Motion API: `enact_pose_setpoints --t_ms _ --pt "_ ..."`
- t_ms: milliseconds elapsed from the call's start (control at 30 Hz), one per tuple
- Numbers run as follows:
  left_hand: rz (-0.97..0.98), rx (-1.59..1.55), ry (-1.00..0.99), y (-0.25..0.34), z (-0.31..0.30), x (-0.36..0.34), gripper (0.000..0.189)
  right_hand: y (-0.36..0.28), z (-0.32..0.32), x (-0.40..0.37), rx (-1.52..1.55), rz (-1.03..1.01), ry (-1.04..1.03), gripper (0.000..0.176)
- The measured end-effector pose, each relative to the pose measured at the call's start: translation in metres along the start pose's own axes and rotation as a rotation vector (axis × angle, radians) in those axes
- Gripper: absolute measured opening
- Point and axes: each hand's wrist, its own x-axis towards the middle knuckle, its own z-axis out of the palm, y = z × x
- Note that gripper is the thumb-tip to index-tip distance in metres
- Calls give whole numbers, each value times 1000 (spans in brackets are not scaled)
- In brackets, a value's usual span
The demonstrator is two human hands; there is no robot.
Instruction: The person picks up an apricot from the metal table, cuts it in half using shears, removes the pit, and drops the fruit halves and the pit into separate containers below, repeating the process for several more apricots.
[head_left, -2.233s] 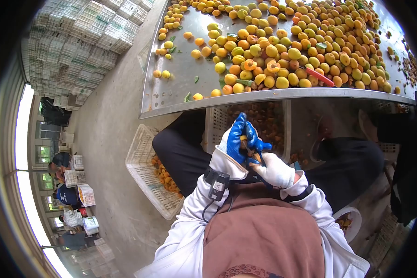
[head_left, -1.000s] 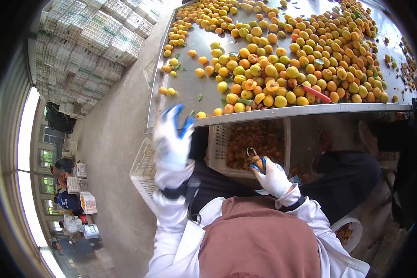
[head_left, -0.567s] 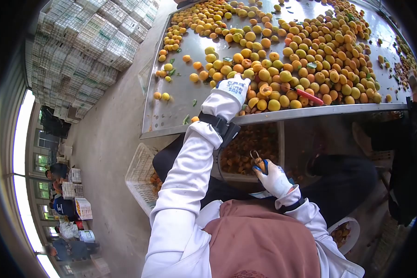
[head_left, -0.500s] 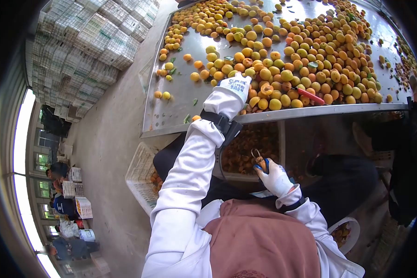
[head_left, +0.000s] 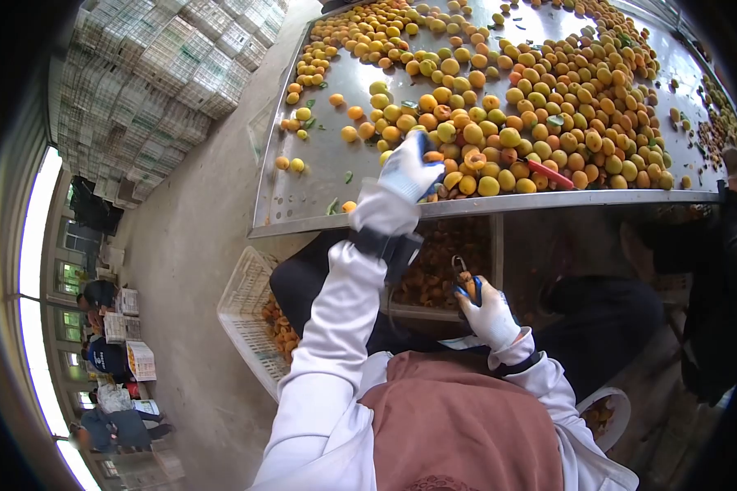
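My left hand, in a white glove with blue fingers, is raised at the front edge of the metal table. Its fingers curl around an orange apricot. Many yellow-orange apricots are heaped just beyond it. Lower down, my right hand, gloved alike, is closed around the wooden handle of a small pitting tool. The tool's metal loop points up, away from my body. Part of the handle is hidden by my fingers.
A red-handled tool lies among the fruit. Under the table is a crate of apricot pieces; a white crate stands left of my legs and a white bucket at right. Stacked crates and several people are farther left.
My left hand has pulled back from the heap toward the table edge, and an apricot now shows in its fingers. My right hand keeps hold of the tool in nearly the same place.
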Motion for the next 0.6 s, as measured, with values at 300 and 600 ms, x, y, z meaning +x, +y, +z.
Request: enact_pose_setpoints --t_ms 300,600 --pt "-320 -1648 3 -37 45 -150 32 -29 -6 -5 136 -99 -88 23" --pt "-650 -1629 23 -15 70 -168 40 -26 10 0 -1 -51 -161 26"
